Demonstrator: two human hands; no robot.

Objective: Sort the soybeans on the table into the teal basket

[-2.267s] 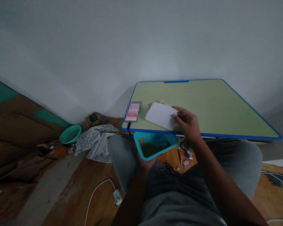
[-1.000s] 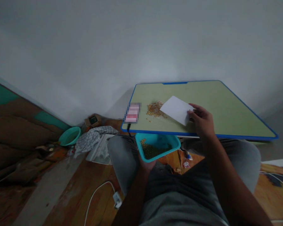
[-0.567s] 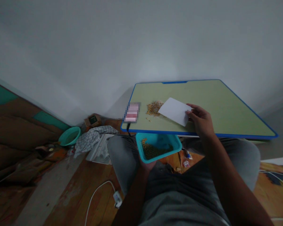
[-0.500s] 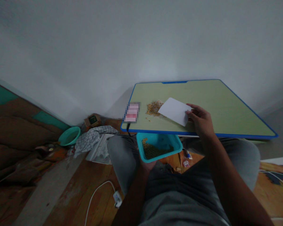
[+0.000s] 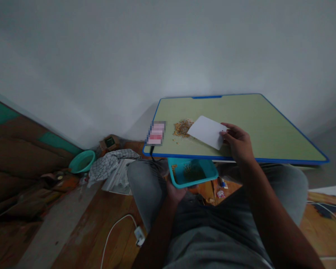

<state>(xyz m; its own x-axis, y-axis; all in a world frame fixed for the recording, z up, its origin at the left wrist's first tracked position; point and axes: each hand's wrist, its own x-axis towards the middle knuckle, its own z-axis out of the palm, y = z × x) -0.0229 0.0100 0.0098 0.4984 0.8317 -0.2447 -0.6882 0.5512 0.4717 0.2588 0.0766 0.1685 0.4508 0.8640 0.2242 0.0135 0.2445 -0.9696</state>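
Right hand [image 5: 237,145]: thumb and fingers clamped on a white card [image 5: 205,131].
White card: over the green tabletop [image 5: 271,130], its left corner overlapping the yellow beans [image 5: 180,129] from where I stand; touching, I can't tell.
Left hand [image 5: 176,192]: holding a turquoise tub [image 5: 196,184] from below, fingers mostly hidden.
Turquoise tub: under the tabletop's front edge, more beans inside.

The bench [image 5: 268,127] is showing blue-rimmed pale green; toward its left edge the beans [image 5: 180,129] are looking yellow-tan, the card [image 5: 205,131] plain white. Below its front edge a turquoise tub [image 5: 180,174] is displaying yellowish and dark olive contents [image 5: 197,174]; beyond its left front corner a pale cloth [image 5: 108,166] is bearing dark checks.
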